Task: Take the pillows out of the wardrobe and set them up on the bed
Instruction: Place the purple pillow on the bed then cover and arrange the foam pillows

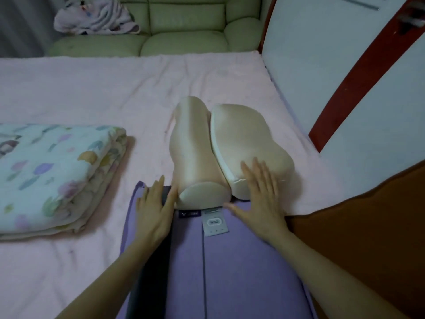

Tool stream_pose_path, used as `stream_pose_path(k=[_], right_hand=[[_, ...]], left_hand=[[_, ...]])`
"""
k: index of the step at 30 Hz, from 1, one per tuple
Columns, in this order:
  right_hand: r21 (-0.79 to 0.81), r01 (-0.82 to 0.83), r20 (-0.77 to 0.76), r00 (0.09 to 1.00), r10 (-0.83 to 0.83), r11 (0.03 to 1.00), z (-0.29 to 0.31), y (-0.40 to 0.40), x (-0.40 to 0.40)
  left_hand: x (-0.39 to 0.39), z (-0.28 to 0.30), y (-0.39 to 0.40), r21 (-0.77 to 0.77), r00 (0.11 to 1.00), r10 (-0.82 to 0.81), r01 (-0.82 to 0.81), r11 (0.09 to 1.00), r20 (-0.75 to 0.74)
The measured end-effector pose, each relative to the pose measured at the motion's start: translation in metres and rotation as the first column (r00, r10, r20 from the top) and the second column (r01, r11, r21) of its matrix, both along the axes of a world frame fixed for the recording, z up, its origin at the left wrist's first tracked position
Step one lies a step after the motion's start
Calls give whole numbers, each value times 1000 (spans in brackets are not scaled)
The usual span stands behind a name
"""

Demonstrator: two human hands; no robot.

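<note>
Two cream pillows on pink bed sheet (pixel 92 88), side by side and touching: left pillow (pixel 193 143) rolled-looking and long, right pillow (pixel 248 137) contoured with white edge. Near ends overlapping far end of purple pillow (pixel 218 261) lying closer to camera, white tag (pixel 215 223) on top of it. Left hand (pixel 156 212) flat on purple pillow, fingers straight and slightly spread, index side touching left cream pillow end. Right hand (pixel 259 196) flat, fingers spread wide, resting on right cream pillow's near end, thumb on purple pillow. Folded floral blanket (pixel 53 171) at left on bed, well apart. Green sofa (pixel 184 26) beyond bed
</note>
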State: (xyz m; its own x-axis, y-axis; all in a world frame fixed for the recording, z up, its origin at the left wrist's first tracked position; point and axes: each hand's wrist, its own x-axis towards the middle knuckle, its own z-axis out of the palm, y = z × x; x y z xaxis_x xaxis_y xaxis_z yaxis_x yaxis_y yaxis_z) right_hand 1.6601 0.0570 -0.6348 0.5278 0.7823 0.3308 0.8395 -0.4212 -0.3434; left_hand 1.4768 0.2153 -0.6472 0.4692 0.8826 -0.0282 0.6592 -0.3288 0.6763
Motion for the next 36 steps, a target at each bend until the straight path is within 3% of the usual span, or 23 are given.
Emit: stream_pose_path(k=[2,4,12,21,25,28,33,36], right_hand=[[-144,-150,115,979,167,978,1,17,-7],[-170,-172,163,966,200,970,5,44,-16],[-195,-34,170,983,68,980,-21,110,-5],[-467,-37,34,998,60,883,-55,144,28],[-469,218,180,972,-149,856,-57,120,38],[-355,387,103,921,-376,851,-60,111,27],[-518,215,-33,962,-271,828,-57,108,38],[-523,174,-29,975,-221,834,-54,90,30]], left_hand=[[-9,-11,-7,53,981,-77,87,995,-180],[-6,-16,-7,74,966,-79,99,992,-245],[2,-42,-7,207,944,-28,100,973,-328],[4,-57,-3,213,917,-48,142,967,-396],[3,-60,-1,223,920,-59,156,962,-388],[4,-63,0,235,921,-57,158,959,-385],[4,-66,-1,257,930,-55,157,954,-364],[2,-61,-3,247,927,-70,170,954,-369]])
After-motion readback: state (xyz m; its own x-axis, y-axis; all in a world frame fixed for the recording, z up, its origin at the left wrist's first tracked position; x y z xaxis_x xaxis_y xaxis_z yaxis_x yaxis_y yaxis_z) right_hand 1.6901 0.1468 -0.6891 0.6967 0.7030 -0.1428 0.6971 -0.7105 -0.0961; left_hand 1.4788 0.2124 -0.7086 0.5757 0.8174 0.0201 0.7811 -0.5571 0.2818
